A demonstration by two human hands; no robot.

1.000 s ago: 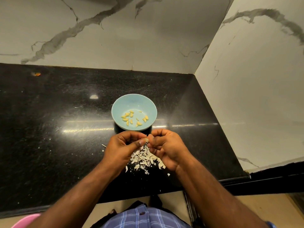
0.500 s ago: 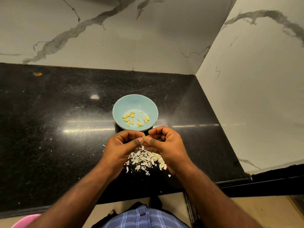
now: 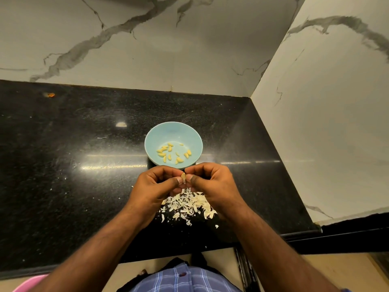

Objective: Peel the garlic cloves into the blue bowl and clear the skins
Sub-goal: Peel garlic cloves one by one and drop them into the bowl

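Both hands pinching one garlic clove (image 3: pixel 183 177), just in front of the blue bowl (image 3: pixel 154 137): left hand (image 3: pixel 154 187) and right hand (image 3: pixel 212 184) curled around it, thumbs meeting. Best to pull skin off with thumbnails, over the skin pile (image 3: pixel 188 204) nearer than the bowl. Then drop bare clove forward among peeled cloves (image 3: pixel 173 152) in the bowl. Hold softly, slippery thing.

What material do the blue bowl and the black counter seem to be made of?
The blue bowl looks like glazed ceramic, though plastic is possible: smooth, evenly coloured, with a soft sheen. The black counter looks like polished granite: fine pale speckles and sharp light reflections.
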